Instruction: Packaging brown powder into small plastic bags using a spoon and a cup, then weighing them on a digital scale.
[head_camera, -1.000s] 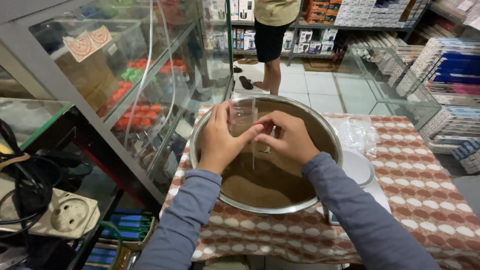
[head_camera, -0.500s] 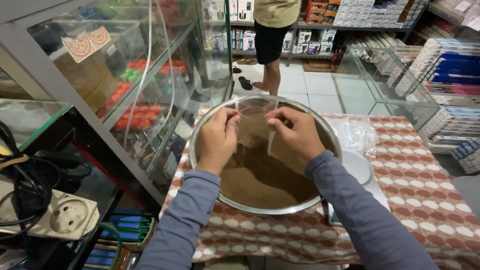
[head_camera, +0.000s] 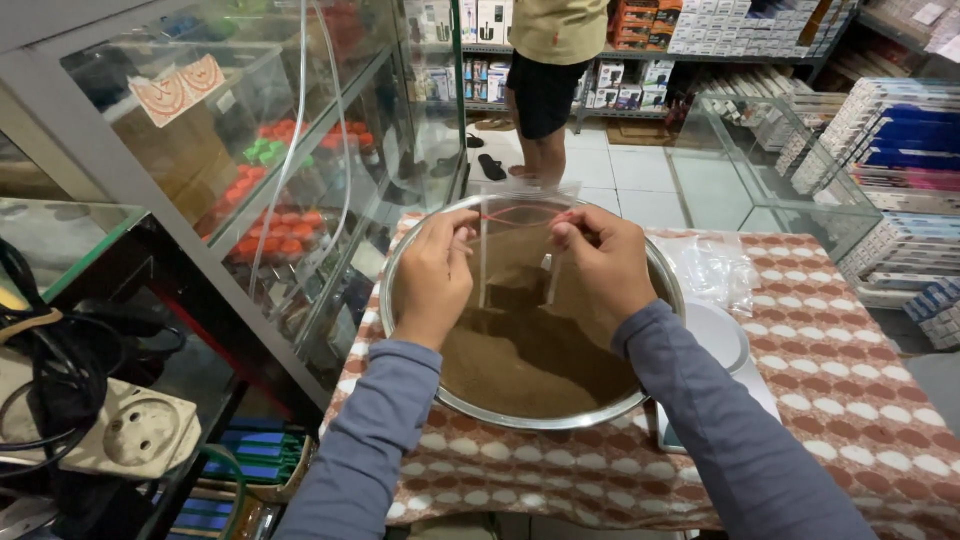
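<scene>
Now at centre frame we pinch the upright bag (head_camera: 515, 250) between left hand (head_camera: 435, 275) and right hand (head_camera: 605, 262), seemingly above the bowl (head_camera: 400, 300).

Your left: glass display case (head_camera: 250, 170) with red and green items | ahead: pale tiled floor (head_camera: 640, 180), stocked shelves (head_camera: 640, 40) | your right: glass cabinet (head_camera: 790, 170), stacked boxes (head_camera: 900, 140) | under you: brown checked cloth on the surface (head_camera: 860, 370)

The left hand (head_camera: 432, 280) and right hand (head_camera: 605, 265), which had been pinched close together on the small clear plastic bag (head_camera: 515, 250) over the metal bowl (head_camera: 420, 385) of brown powder, drew apart and stretched the bag's mouth open.
</scene>
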